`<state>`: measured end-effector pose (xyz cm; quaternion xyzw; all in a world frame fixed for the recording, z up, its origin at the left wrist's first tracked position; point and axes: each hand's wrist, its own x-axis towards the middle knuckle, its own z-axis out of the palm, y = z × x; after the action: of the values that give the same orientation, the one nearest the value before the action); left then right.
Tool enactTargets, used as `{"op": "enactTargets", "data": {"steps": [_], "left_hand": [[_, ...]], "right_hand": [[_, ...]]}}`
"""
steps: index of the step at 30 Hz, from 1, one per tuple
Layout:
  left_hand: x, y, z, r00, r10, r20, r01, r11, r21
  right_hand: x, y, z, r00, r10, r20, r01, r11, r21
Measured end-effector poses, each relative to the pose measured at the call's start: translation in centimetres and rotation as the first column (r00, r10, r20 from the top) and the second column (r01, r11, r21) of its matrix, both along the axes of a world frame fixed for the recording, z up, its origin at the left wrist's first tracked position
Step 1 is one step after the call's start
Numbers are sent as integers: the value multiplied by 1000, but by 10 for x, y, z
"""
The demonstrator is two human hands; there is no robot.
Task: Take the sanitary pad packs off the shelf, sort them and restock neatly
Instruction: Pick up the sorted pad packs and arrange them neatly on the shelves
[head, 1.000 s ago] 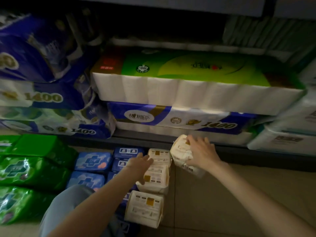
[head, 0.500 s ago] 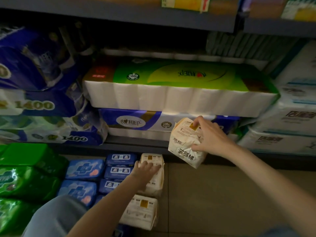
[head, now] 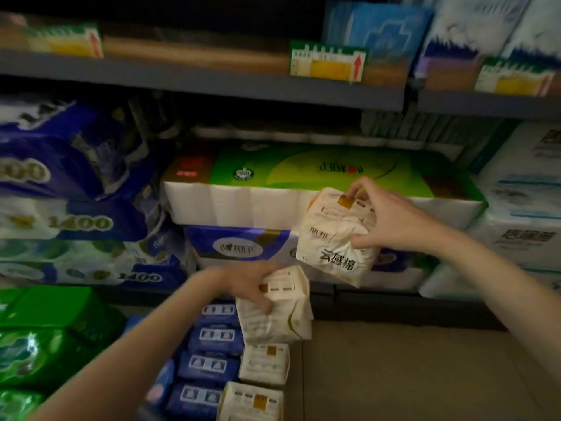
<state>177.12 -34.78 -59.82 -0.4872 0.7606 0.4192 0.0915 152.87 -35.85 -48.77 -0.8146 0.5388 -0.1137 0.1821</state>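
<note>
While each grip (head: 391,217) (head: 246,284) holds a cream pack (head: 334,238) (head: 279,311), blue packs (head: 212,366) (dim aisle) line the floor (head: 409,375).

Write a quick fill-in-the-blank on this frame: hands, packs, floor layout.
The right hand holds a ____ pack with both hands raised off the floor.
The left hand grips a second cream pack above the ____ cream packs lying on the floor.
Directly left of that cream row lie the ____ packs.
Farthest left lie the ____ packs.

Missing words: cream; two; blue; green
</note>
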Motion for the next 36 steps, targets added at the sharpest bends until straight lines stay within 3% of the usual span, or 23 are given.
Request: {"op": "enactTargets", "data": {"steps": [4,7,9,12,15,18,21,23,25,28,32,36], "left_hand": [[35,-1,113,981,15,-193,-29,997,-69],[55,11,175,945,12,-326,-66,986,-154],[61,19,208,920,11,-392,-99,974,-206],[67,25,251,912,9,-409,-163,925,-343],[74,27,286,908,49,-416,-255,852,-457],[82,26,313,867,83,-492,-381,746,-546],[84,21,332,832,108,-545,-492,600,-632],[81,10,340,829,120,-546,-527,492,-692],[77,-4,346,813,139,-565,-564,429,-706],[72,-31,348,803,174,-570,-581,442,-683],[58,-63,351,850,238,-470,-522,505,-687],[37,-87,359,912,196,-361,-396,650,-649]], "right_hand": [[-5,14,75,978,19,208,12,989,-144],[-10,25,125,856,100,507,-4,983,-185],[-9,27,154,823,153,546,-6,965,-262],[2,19,194,902,145,408,86,864,-497],[24,-5,232,912,152,380,140,756,-639],[51,-42,253,915,146,376,144,754,-641],[73,-86,244,989,61,134,43,753,-656],[83,-114,227,998,16,-54,-46,795,-605],[85,-137,211,989,-22,-149,-60,849,-525],[79,-151,201,988,-64,-140,-10,880,-474],[62,-141,205,979,-45,200,145,840,-522],[45,-131,209,930,-20,367,225,821,-525]]}}
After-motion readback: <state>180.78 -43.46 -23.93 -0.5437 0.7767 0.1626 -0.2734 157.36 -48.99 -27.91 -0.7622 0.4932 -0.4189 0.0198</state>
